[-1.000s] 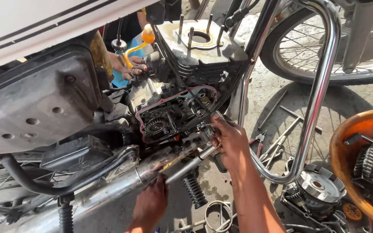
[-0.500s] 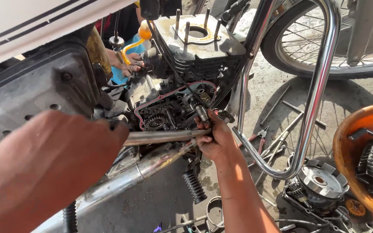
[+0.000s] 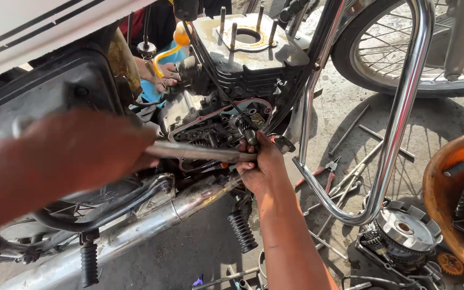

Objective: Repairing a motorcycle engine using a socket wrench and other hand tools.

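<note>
Fingers of both hands closed — left hand around metal rod, right hand pinching its tip at engine case.

Your left hand and right hand are bare: no gloves, no sleeves, both forearms uncovered, grime on the right wrist.

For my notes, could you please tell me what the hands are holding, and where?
Both hold a metal rod: the left hand grips its near end, while the right hand pinches its far tip at the open engine case.
</note>
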